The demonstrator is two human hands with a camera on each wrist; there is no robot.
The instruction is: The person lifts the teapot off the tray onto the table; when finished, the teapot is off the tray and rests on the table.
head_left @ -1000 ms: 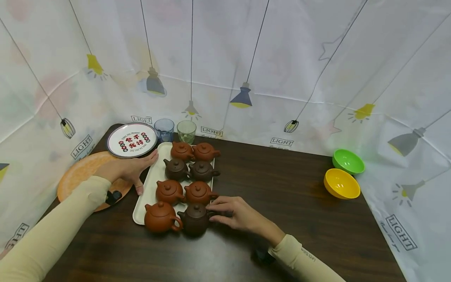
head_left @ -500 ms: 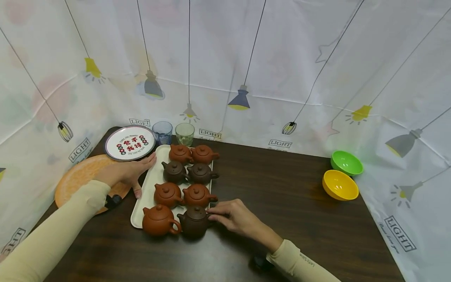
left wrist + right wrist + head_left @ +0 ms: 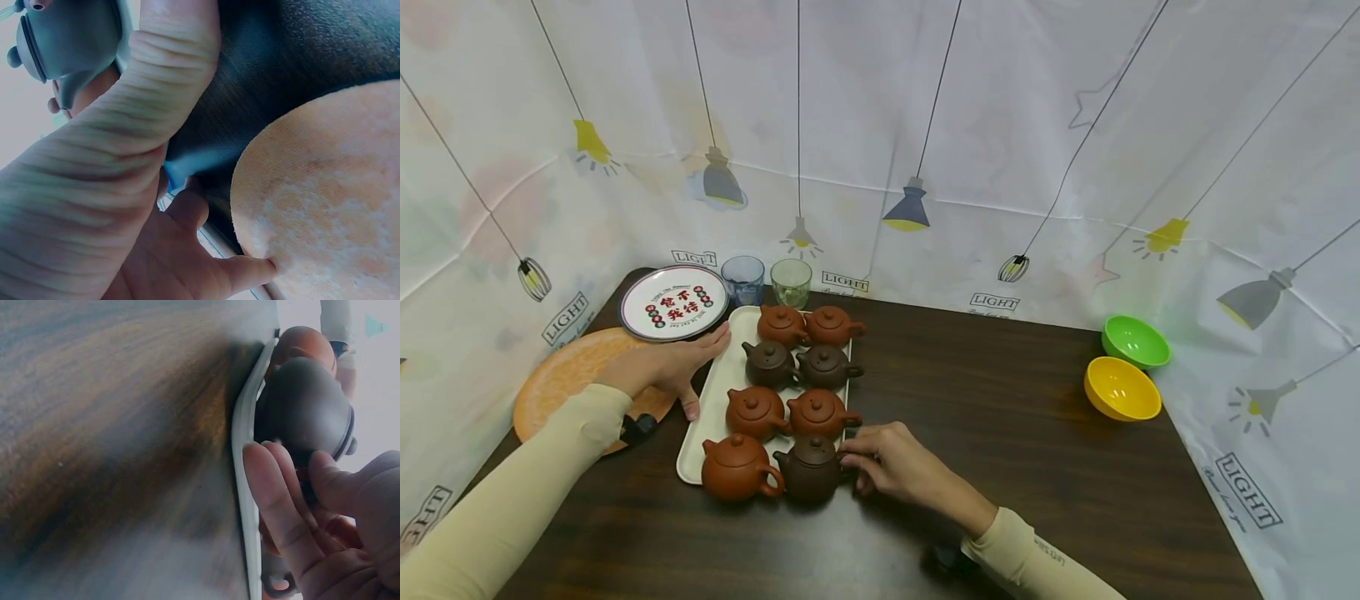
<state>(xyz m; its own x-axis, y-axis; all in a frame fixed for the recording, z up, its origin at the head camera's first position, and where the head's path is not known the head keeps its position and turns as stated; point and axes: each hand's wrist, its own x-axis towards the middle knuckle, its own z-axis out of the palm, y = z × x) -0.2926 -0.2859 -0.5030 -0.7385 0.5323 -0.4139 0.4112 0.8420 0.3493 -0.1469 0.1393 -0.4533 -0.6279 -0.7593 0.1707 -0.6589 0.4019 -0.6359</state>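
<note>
While the left hand [image 3: 664, 367], thumb spread from its fingers, rests along a cream tray's [image 3: 694, 457] left edge, the right hand [image 3: 898, 467] pinches the handle of a dark brown teapot [image 3: 809, 475] at the tray's near right corner. The pot lies just left of those nearer fingers, spout-to-handle axis running crosswise, spout leftward.

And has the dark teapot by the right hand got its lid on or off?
On: in the head view, the lid sits on top of the dark teapot, knob upward.
</note>
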